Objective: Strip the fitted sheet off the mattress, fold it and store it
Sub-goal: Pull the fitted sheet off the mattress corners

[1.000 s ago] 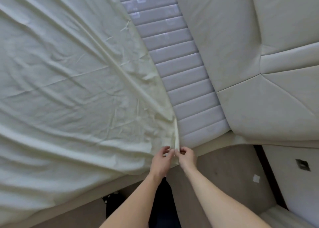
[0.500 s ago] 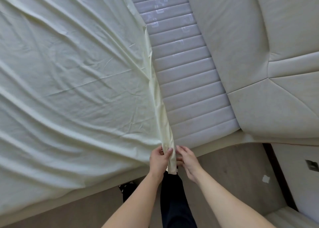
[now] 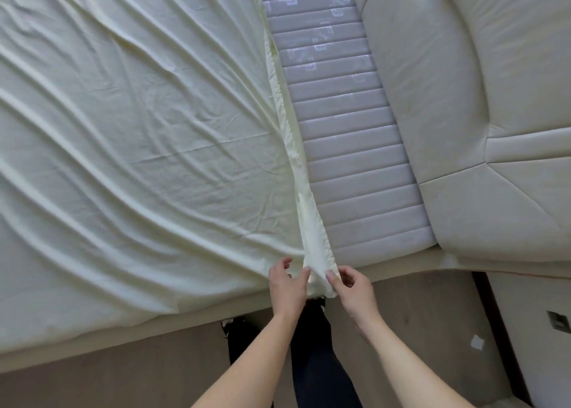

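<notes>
Here, left hand and right hand pinching pale fitted sheet corner, bare quilted mattress beside padded headboard, wooden floor below.

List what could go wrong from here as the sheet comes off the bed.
1. Both hands, left hand and right hand, pinch only the narrow corner strip of the fitted sheet; a hard pull may slip the grip.
2. Most of the sheet is spread over the mattress, so it may snag at the far corners.
3. The freed corner hangs toward the floor and could drag.
</notes>
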